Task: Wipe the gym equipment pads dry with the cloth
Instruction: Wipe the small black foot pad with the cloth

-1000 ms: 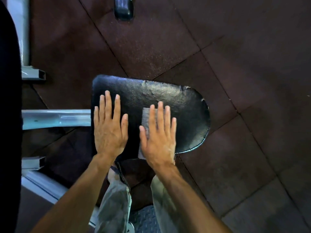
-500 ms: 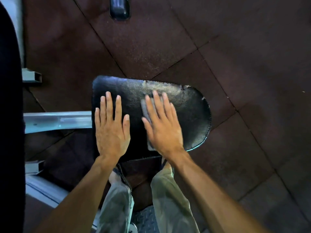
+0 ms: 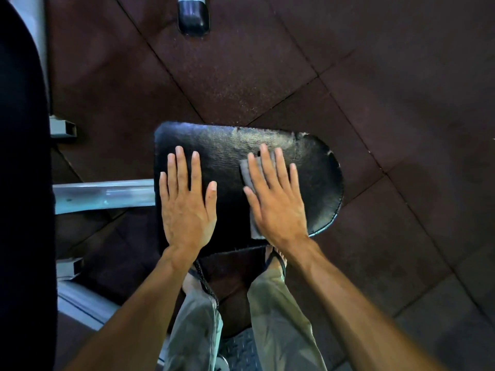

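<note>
One black pad (image 3: 308,162), one grey cloth (image 3: 247,172), two flat hands, left hand (image 3: 187,207) fingers straight on pad, right hand (image 3: 278,202) pressing cloth, now farther right than before.

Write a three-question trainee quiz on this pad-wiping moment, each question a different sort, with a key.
1. True or false: the left hand lies flat on the black pad with nothing under it.
2. Multiple choice: the grey cloth is (a) draped over the metal bar, (b) pressed under the right hand, (c) lying on the floor.
3. Fill in: the pad's worn, torn edge shows on its ___ side, away from the person.

Key: 1 true; 2 b; 3 far.
</note>
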